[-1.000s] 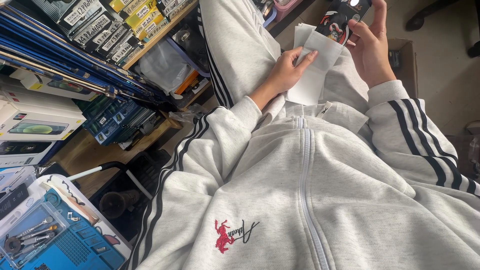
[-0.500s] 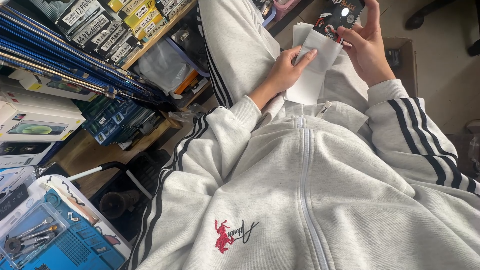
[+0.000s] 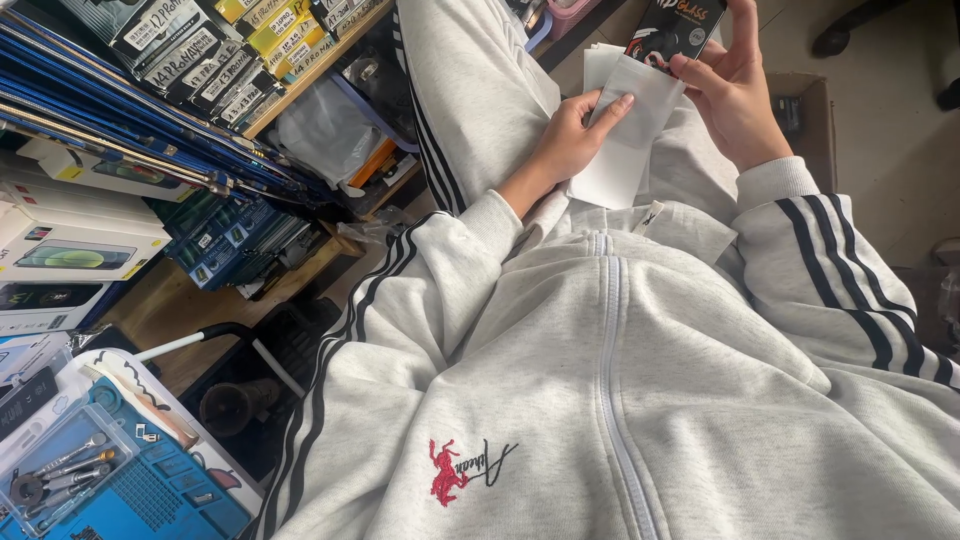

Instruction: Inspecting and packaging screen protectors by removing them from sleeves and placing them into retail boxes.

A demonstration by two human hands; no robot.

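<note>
**Two hands holding a white sleeve and a dark flat package over the lap**

Seen from above, a person in a pale grey zip-up tracksuit with dark stripes down the sleeves and trouser legs sits with both hands raised over the lap.

The left hand [image 3: 568, 135] is closed on a white paper sleeve [image 3: 628, 135]. The fingers lie flat across its front, and the thumb is hidden behind it. The sleeve hangs from this hand, its lower end reaching down to the jacket collar. More white sheets [image 3: 600, 62] peek out just above and behind the left fingertips.

The right hand [image 3: 735, 95] is just beside the left, on the far side of the sleeve. It is closed on a dark flat package [image 3: 675, 28] with glossy print, held upright just above the fingers, its top cut off by the picture edge. The thumb [image 3: 700, 72] presses against the package's lower edge, right where the package meets the top of the white sleeve; the two things touch or overlap there.

Beyond the right hand, on the floor, stands an open cardboard box [image 3: 800, 100]. Well away from the left hand, shelves [image 3: 300, 95] carry rows of boxed goods, and down near the picture's corner lies a blue work mat [image 3: 150, 500] with small metal tools [image 3: 55, 475] in a clear tray.
</note>
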